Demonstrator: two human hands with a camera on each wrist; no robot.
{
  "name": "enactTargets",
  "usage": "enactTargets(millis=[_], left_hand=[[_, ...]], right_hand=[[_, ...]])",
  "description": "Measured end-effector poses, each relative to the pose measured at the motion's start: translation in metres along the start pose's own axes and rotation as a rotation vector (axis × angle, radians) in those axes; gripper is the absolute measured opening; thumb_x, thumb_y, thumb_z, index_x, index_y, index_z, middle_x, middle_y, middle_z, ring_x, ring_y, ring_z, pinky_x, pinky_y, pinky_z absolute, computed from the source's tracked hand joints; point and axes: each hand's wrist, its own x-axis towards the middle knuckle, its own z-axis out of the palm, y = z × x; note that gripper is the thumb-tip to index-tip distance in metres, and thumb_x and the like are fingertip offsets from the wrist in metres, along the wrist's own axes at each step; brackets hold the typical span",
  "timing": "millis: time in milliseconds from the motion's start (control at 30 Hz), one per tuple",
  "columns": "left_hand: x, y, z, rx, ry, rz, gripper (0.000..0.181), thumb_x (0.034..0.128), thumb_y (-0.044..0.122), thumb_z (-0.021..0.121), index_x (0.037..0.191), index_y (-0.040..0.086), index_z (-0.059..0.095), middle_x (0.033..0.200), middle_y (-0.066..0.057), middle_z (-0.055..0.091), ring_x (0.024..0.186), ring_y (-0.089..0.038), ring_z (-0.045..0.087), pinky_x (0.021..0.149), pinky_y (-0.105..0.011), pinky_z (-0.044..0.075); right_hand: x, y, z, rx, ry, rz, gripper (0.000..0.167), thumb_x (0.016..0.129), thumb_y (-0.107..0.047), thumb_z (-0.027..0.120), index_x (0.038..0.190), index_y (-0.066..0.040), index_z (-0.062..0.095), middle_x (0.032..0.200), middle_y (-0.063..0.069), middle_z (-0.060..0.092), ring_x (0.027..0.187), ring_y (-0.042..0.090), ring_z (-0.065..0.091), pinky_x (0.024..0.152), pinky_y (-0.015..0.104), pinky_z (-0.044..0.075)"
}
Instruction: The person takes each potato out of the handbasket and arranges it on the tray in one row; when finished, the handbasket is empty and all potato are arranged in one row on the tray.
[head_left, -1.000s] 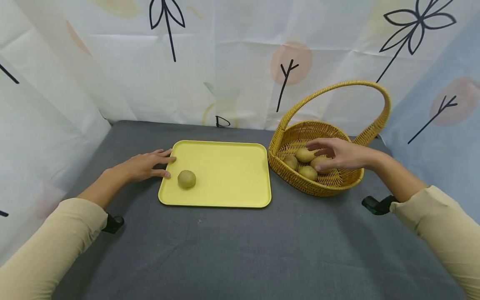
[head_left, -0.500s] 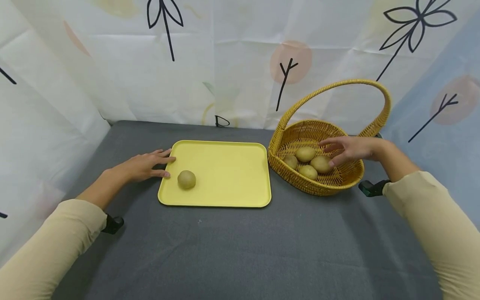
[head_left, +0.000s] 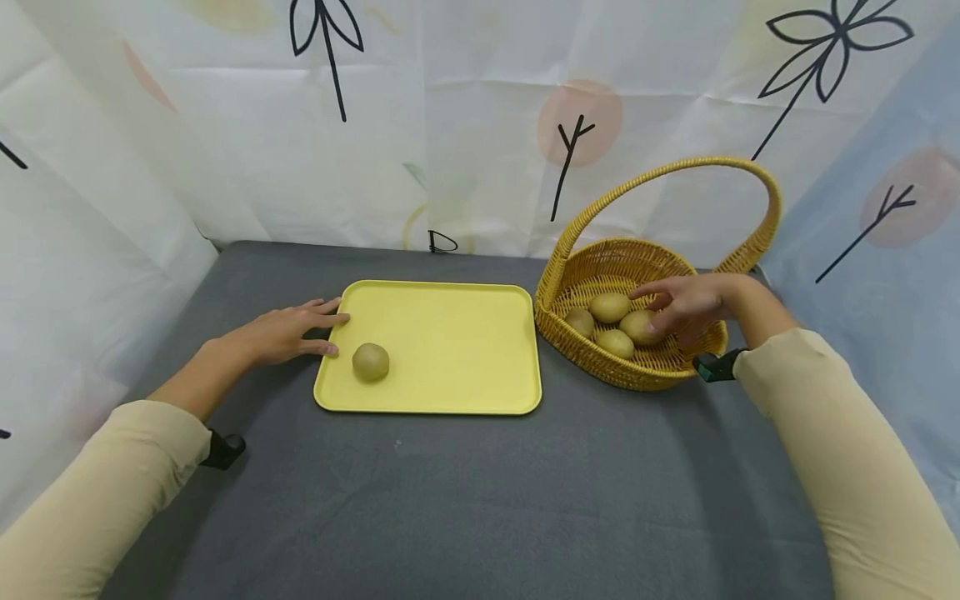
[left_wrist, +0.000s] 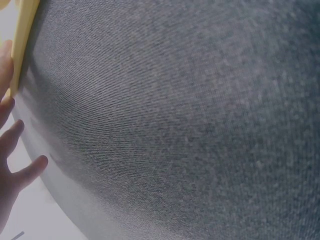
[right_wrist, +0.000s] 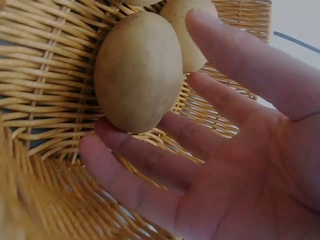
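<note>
In the head view a yellow tray (head_left: 450, 350) lies on the grey cloth, with one potato (head_left: 371, 362) near its left end. My left hand (head_left: 288, 335) rests at the tray's left edge, fingers spread. On the right, my right hand (head_left: 693, 307) reaches into a wicker basket (head_left: 637, 380) that holds several potatoes. Seen from the right wrist, its extended fingers lie along the underside of the nearest potato (right_wrist: 137, 72), fingertips at its surface. The thumb stands apart on the other side, not closed around the potato.
The basket's tall arched handle (head_left: 663, 177) rises above the right forearm and hand. Behind the table hangs a white patterned curtain (head_left: 480, 142). Grey cloth (head_left: 480, 500) stretches in front of the tray and basket.
My right hand drew back right from above the potatoes, then dipped lower into the basket beside the rightmost potato. The right forearm swung inward. My left hand stayed at the tray edge.
</note>
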Motion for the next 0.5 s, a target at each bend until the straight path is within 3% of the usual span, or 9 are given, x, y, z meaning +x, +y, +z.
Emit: enactTargets(millis=[267,500], left_hand=[[0.000,0.002,0.001,0.002,0.002,0.004,0.073,0.0954,0.046,0.063,0.154,0.008,0.040,0.163,-0.021,0.020,0.147,-0.047,0.015,0.105,-0.076,0.017],[0.001,0.000,-0.001,0.003,0.003,0.007,0.074,0.0949,0.048,0.063,0.153,0.008,0.040,0.162,-0.022,0.020,0.147,-0.048,0.015,0.105,-0.076,0.017]], right_hand=[[0.010,0.003,-0.006,0.065,-0.019,0.089,0.091,0.098,-0.026,0.066,0.160,-0.006,0.003,0.158,0.034,0.000,0.142,0.051,0.026,0.101,0.053,0.047],[0.013,0.004,-0.007,-0.077,0.001,0.049,0.086,0.096,-0.024,0.070,0.156,0.005,0.016,0.146,0.039,0.033,0.132,0.045,0.043,0.098,0.049,0.048]])
